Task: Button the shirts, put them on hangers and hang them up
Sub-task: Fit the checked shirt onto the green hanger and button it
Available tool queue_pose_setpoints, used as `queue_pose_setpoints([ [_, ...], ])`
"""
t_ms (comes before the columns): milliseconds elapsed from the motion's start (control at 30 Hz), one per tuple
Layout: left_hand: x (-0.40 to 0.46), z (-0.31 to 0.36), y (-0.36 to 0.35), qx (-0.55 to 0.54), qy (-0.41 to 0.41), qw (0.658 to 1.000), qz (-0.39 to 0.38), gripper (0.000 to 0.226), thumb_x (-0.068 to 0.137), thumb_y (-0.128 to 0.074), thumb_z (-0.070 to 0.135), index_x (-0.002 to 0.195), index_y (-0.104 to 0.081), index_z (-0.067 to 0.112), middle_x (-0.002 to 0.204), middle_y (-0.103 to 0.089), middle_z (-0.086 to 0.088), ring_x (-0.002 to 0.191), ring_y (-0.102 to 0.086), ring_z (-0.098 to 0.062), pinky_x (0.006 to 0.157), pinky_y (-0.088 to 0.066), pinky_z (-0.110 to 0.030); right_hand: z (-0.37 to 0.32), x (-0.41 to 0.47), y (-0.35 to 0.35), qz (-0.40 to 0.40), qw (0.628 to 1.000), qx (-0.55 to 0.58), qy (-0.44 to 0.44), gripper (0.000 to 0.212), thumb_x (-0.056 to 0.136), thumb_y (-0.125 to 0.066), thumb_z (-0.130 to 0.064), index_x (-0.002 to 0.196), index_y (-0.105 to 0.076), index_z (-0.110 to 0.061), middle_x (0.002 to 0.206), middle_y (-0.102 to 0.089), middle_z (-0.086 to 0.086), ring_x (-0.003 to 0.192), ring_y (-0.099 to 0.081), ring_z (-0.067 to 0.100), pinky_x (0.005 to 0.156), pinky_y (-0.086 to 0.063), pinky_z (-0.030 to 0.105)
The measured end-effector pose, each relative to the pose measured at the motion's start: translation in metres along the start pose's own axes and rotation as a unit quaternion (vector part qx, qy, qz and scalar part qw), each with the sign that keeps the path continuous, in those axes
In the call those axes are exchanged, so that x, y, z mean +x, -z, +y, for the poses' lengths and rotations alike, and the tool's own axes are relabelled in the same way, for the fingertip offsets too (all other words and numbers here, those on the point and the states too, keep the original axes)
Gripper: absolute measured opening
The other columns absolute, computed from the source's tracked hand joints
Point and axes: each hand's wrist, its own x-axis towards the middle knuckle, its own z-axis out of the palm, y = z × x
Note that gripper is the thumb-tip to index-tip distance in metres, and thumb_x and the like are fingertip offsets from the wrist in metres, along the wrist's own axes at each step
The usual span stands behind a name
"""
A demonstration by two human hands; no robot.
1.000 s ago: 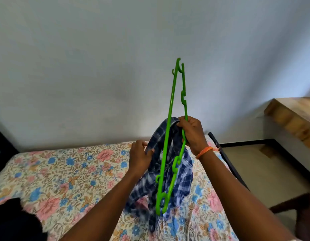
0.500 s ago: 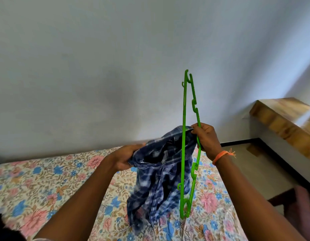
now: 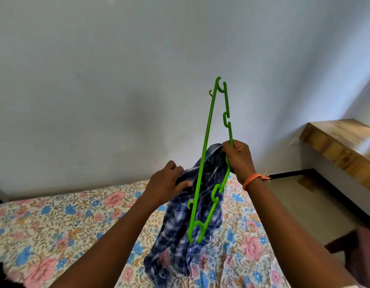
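Over the floral bed (image 3: 55, 225), my right hand (image 3: 239, 161) grips green hanger (image 3: 202, 169) and collar; left hand (image 3: 165, 183) pinches plaid shirt (image 3: 180, 246), seemingly mid-threading; next, seat one shoulder

Soft daylight is coming in from the right, glaring off the wooden ledge (image 3: 344, 142); the wall (image 3: 96, 90) is shading leftward, and edges are bending and blurring.

Floral bedsheet (image 3: 61, 223) over the bed, plain pale wall (image 3: 117, 80) behind, wooden counter (image 3: 342, 142) at right, tan floor (image 3: 300, 204) below it
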Motion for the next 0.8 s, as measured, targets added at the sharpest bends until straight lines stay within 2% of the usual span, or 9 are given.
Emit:
queue_pose_setpoints([
  [200, 0.002, -0.001, -0.001, 0.069, 0.144, 0.979, 0.125, 0.021, 0.099, -0.053, 0.032, 0.105, -0.071, 0.023, 0.11, -0.053, -0.006, 0.096, -0.048, -0.029, 0.074, -0.03, -0.036, -0.009, -0.012, 0.007, -0.056, 0.997, 0.032, -0.03, 0.031, 0.095, -0.057, -0.013, 0.064, -0.054, -0.014, 0.047, -0.037, 0.001, 0.038, -0.03, 0.013, 0.041, -0.026, 0.019],
  [333, 0.013, 0.009, 0.009, 0.082, 0.233, 0.968, 0.046, 0.055, 0.102, -0.042, 0.042, 0.15, -0.031, 0.016, 0.147, -0.028, -0.015, 0.126, -0.036, -0.035, 0.097, -0.034, -0.048, -0.009, -0.016, 0.006, -0.055, 0.997, 0.034, -0.038, 0.032, 0.094, -0.057, -0.013, 0.062, -0.053, -0.016, 0.048, -0.036, 0.002, 0.041, -0.031, 0.016, 0.044, -0.027, 0.021],
  [400, 0.01, 0.023, 0.014, 0.031, 0.252, 0.96, 0.118, 0.063, 0.098, -0.049, 0.045, 0.147, -0.029, 0.011, 0.139, -0.031, -0.014, 0.121, -0.04, -0.034, 0.096, -0.038, -0.047, -0.008, -0.016, 0.002, -0.022, 0.996, 0.064, -0.06, 0.031, 0.091, -0.057, -0.012, 0.06, -0.052, -0.017, 0.049, -0.036, 0.005, 0.045, -0.031, 0.019, 0.048, -0.029, 0.025],
  [467, -0.014, 0.046, 0.017, -0.067, 0.247, 0.945, 0.201, 0.031, 0.096, -0.057, 0.033, 0.115, -0.048, 0.01, 0.11, -0.046, -0.008, 0.097, -0.052, -0.03, 0.081, -0.047, -0.032, -0.008, -0.014, 0.0, 0.008, 0.993, 0.089, -0.076, 0.029, 0.088, -0.057, -0.012, 0.059, -0.051, -0.018, 0.048, -0.037, 0.003, 0.048, -0.033, 0.02, 0.05, -0.03, 0.025],
  [500, -0.029, 0.06, 0.01, -0.106, 0.245, 0.948, 0.171, 0.018, 0.097, -0.057, 0.023, 0.09, -0.047, 0.01, 0.091, -0.05, -0.003, 0.081, -0.052, -0.023, 0.068, -0.044, -0.019, -0.009, -0.014, -0.001, 0.017, 0.992, 0.1, -0.08, 0.029, 0.087, -0.057, -0.012, 0.06, -0.051, -0.018, 0.046, -0.037, 0.001, 0.047, -0.033, 0.019, 0.05, -0.03, 0.024],
  [533, -0.042, 0.076, -0.003, -0.106, 0.244, 0.959, 0.094, 0.04, 0.098, -0.055, 0.016, 0.065, -0.033, 0.006, 0.071, -0.051, 0.002, 0.068, -0.046, -0.012, 0.058, -0.039, -0.013, -0.01, -0.014, -0.003, 0.021, 0.99, 0.11, -0.083, 0.029, 0.087, -0.057, -0.011, 0.06, -0.05, -0.018, 0.044, -0.036, -0.002, 0.046, -0.032, 0.019, 0.049, -0.029, 0.023],
  [600, -0.078, 0.091, -0.03, -0.148, 0.172, 0.973, 0.046, 0.038, 0.099, -0.056, 0.022, 0.068, -0.036, 0.012, 0.053, -0.047, 0.01, 0.057, -0.043, -0.008, 0.048, -0.033, -0.014, -0.015, -0.015, -0.006, 0.029, 0.989, 0.118, -0.085, 0.03, 0.088, -0.056, -0.011, 0.061, -0.046, -0.016, 0.04, -0.031, -0.007, 0.042, -0.028, 0.018, 0.049, -0.027, 0.022],
  [700, -0.09, 0.089, -0.078, -0.197, 0.172, 0.964, 0.048, 0.012, 0.093, -0.06, 0.036, 0.09, -0.054, 0.027, 0.075, -0.053, 0.006, 0.063, -0.05, -0.008, 0.055, -0.044, -0.031, -0.022, -0.019, -0.011, 0.039, 0.984, 0.14, -0.103, 0.033, 0.088, -0.055, -0.01, 0.059, -0.04, -0.017, 0.04, -0.028, -0.006, 0.038, -0.026, 0.016, 0.045, -0.025, 0.02],
  [800, -0.074, 0.102, -0.076, -0.274, 0.215, 0.93, 0.118, 0.022, 0.095, -0.061, 0.031, 0.112, -0.058, 0.018, 0.095, -0.058, 0.003, 0.08, -0.058, -0.011, 0.069, -0.051, -0.029, -0.03, -0.023, -0.015, 0.037, 0.973, 0.186, -0.133, 0.034, 0.088, -0.052, -0.006, 0.059, -0.038, -0.015, 0.038, -0.026, -0.006, 0.034, -0.024, 0.014, 0.039, -0.021, 0.015],
])
